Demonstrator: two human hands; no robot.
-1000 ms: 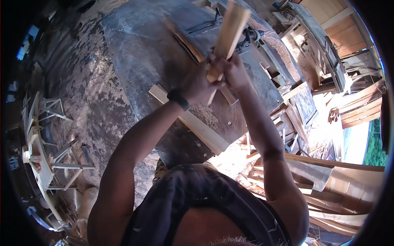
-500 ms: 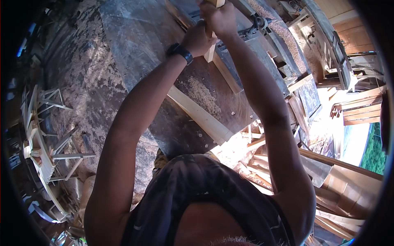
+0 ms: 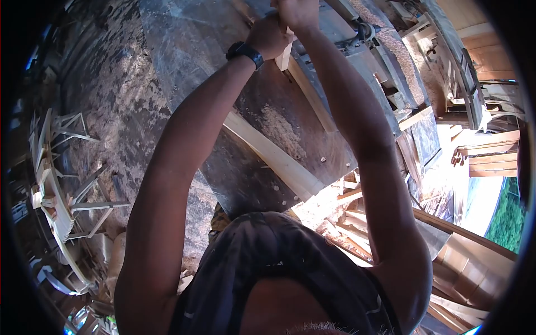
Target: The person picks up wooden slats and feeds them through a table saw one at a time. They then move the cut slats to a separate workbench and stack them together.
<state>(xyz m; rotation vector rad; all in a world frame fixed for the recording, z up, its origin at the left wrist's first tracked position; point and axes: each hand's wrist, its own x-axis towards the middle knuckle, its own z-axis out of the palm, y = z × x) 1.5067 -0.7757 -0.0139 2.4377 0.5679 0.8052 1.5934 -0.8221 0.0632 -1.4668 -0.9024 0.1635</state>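
Note:
Both my arms stretch forward to the top of the view over a dark work table [image 3: 240,178]. My left hand [image 3: 269,38], with a black watch on its wrist, is closed around a pale wooden strip [image 3: 283,58]. Just beyond it, my right hand [image 3: 298,15] grips the same strip higher up, partly cut off by the frame's top edge. The strip's near end sticks out below my left hand. A longer wooden board [image 3: 273,156] lies on the table under my forearms, and another wood piece [image 3: 312,95] lies beside my right forearm.
Sawdust [image 3: 282,131] is scattered on the tabletop. A metal machine part [image 3: 365,32] stands at the upper right, near a band of wood shavings [image 3: 405,61]. Scrap boards [image 3: 357,234] pile up at the lower right. Wooden frames [image 3: 84,206] stand on the left.
Both hands have shifted slightly farther forward, toward the top edge, with the wooden strip. The table and boards appear a little lower and farther right in view.

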